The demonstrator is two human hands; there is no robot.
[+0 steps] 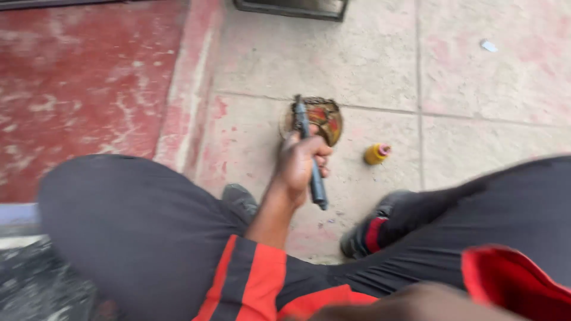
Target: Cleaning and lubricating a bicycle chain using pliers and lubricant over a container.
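My left hand reaches forward between my knees, closed around a dark, slim tool. The tool's far end rests in or on a small round tin with red and yellow residue that stands on the beige floor tiles. A small yellow cap-like object with a pink top lies on the tile just right of the tin. My right hand shows only as a blurred patch at the bottom edge, next to a red sleeve, and its fingers are not visible.
My knees in dark trousers fill the lower left and right. A grey shoe and a black-and-red shoe rest on the tiles. Red-painted floor lies to the left. A dark frame edge sits at top; a white scrap lies far right.
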